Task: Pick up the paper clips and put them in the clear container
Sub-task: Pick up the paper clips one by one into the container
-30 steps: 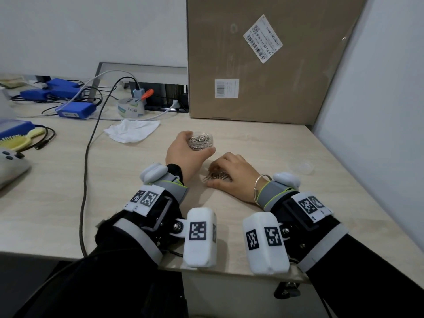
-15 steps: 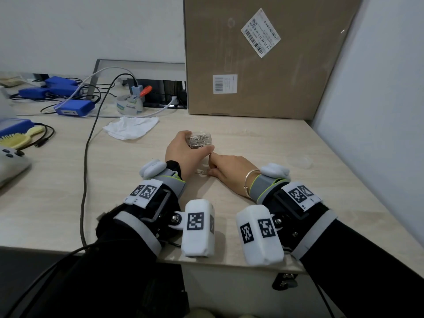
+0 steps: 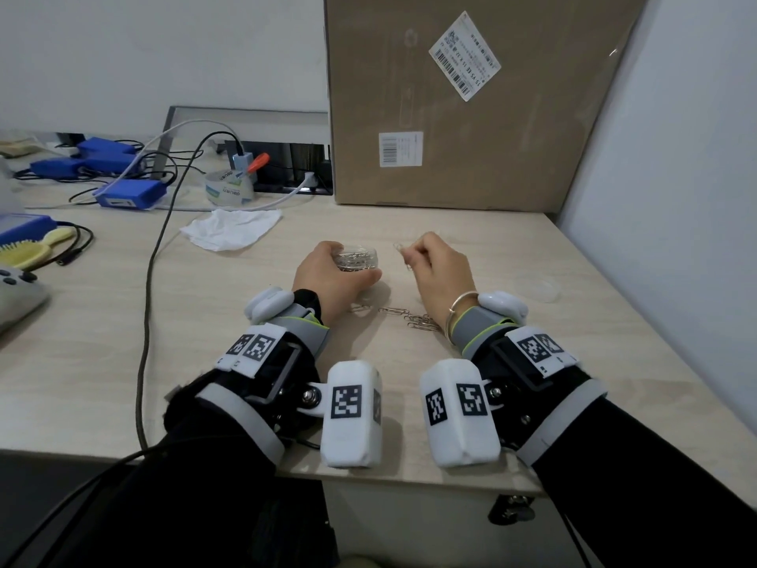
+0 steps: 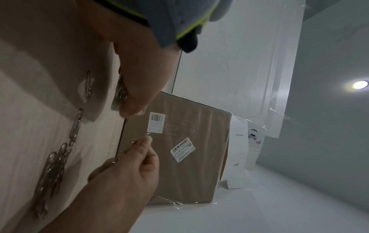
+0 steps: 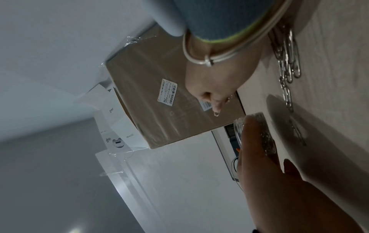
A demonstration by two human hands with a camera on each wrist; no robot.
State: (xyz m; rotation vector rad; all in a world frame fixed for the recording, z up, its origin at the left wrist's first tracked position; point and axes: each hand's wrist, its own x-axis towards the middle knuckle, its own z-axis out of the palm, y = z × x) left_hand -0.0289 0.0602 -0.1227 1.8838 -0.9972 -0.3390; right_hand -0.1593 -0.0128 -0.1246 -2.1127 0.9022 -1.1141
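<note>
A: What is the biggest thing there?
B: The pale wood-grain table. At its back edge a big brown cardboard box with two white barcode labels stands against the wall.

A: And on the left side?
B: Some flat blue plastic boxes with black cables, a roll of clear tape, and a crumpled white tissue nearer to the middle. A yellow hairbrush lies at the far left edge.

A: What about the hands?
B: The left hand curls its fingers and thumb around the small round clear plastic container, which is already well filled with silver clips. I cannot tell if the container touches the table or is a little lifted. The right hand is just beside it, raised above the table, with the fingers curled. It pinches a few thin silver paper clips between thumb and fingertips; the left wrist view shows them hanging from the fingertips.

A: Are other clips on the table?
B: Yes. A loose heap of silver paper clips lies near the right wrist, partly under it, and a single clip lies between the two wrists. A round clear lid rests on the table, right of the right hand
</note>
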